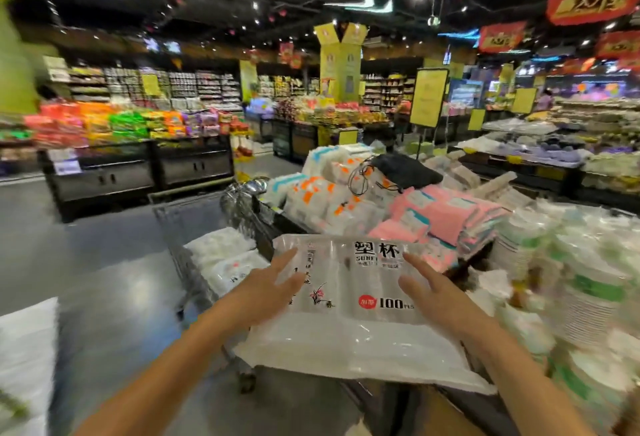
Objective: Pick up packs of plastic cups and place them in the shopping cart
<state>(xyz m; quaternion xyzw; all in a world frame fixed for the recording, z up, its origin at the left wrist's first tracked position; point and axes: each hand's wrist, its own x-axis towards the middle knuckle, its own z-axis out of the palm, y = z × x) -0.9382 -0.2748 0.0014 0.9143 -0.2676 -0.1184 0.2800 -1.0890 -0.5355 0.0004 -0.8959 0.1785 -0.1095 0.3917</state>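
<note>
A clear plastic pack of disposable cups [349, 300], printed with black characters and "100", sits in front of me between both hands. My left hand [273, 281] lies against its left side with the fingers spread and fairly straight. On the pack's right side my right hand [429, 292] presses with straight, splayed fingers. The pack's lower end hangs over the edge of a display table [460, 401]. Whether the pack is lifted or resting I cannot tell.
A metal shopping cart [207, 228] with white packs inside stands to the left of the pack. Pink and white packaged goods [433, 214] and stacked paper bowls [571, 280] crowd the table on the right. Beyond lie a grey floor aisle and snack shelves [121, 124].
</note>
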